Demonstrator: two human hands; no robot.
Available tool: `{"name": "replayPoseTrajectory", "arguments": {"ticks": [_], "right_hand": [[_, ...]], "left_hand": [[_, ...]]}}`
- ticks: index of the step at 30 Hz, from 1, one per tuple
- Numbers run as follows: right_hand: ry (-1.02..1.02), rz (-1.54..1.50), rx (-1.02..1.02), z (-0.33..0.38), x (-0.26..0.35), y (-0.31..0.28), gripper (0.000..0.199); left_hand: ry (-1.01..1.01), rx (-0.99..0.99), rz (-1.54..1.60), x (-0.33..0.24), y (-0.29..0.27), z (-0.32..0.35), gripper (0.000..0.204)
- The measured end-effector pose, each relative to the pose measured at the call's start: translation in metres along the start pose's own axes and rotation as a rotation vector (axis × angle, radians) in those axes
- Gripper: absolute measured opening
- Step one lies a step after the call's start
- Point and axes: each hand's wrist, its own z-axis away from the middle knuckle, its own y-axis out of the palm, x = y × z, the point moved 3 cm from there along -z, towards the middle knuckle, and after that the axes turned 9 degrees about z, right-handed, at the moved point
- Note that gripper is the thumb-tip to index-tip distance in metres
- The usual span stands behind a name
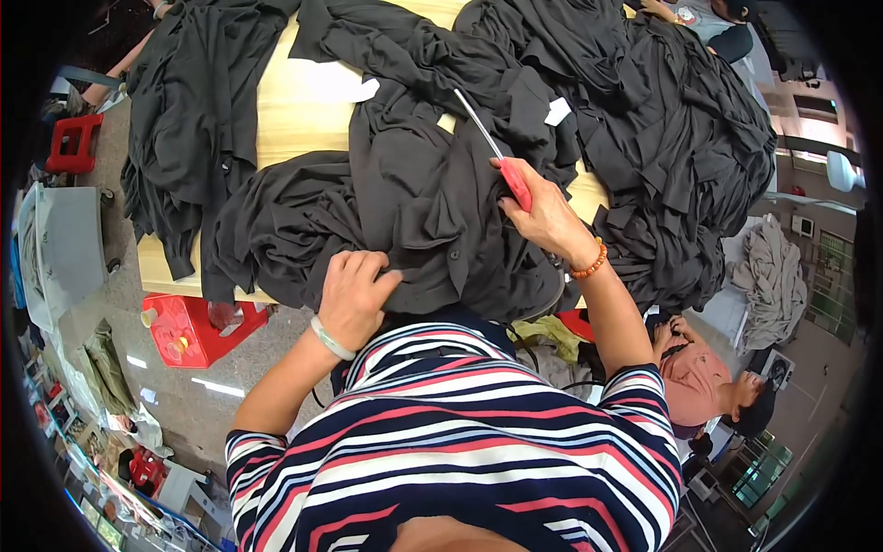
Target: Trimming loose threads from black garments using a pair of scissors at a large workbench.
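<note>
Left hand (354, 299) pins dark garment (414, 221); right hand (543, 216) grips red-handled scissors (497, 152); heaps upper right, trimming seemingly far from done.

Both bare forearms rise from the lower edge out of striped sleeves; the left hand (354, 290) lies palm down, fingers curled, a pale band at its wrist. The right hand (543, 213) is clenched in a grip, reaching farther forward; a beaded orange bracelet circles its wrist.

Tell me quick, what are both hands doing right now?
Left hand: closed, pinching the dark grey garment at the table edge.
Right hand: closed around the red-handled scissors, blades pointing away.
</note>
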Motion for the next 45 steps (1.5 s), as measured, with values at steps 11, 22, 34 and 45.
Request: {"name": "replayPoseTrajectory", "arguments": {"ticks": [11, 22, 34, 45], "right_hand": [[-0.034, 0.028, -0.057, 0.016, -0.021, 0.006, 0.046], [0.002, 0.274, -0.136, 0.067, -0.037, -0.019, 0.053], [-0.232, 0.468, 0.477, 0.116, 0.051, -0.011, 0.049], [-0.071, 0.211, 0.309, 0.103, 0.039, -0.04, 0.049]], "left_hand": [[-0.426, 0.234, 0.256, 0.043, -0.038, 0.067, 0.021], [-0.412, -0.433, 0.356, 0.001, -0.004, -0.011, 0.054], [-0.17, -0.444, 0.566, 0.023, 0.061, 0.0, 0.028], [0.069, -0.28, 0.317, -0.012, 0.017, -0.024, 0.038]]}}
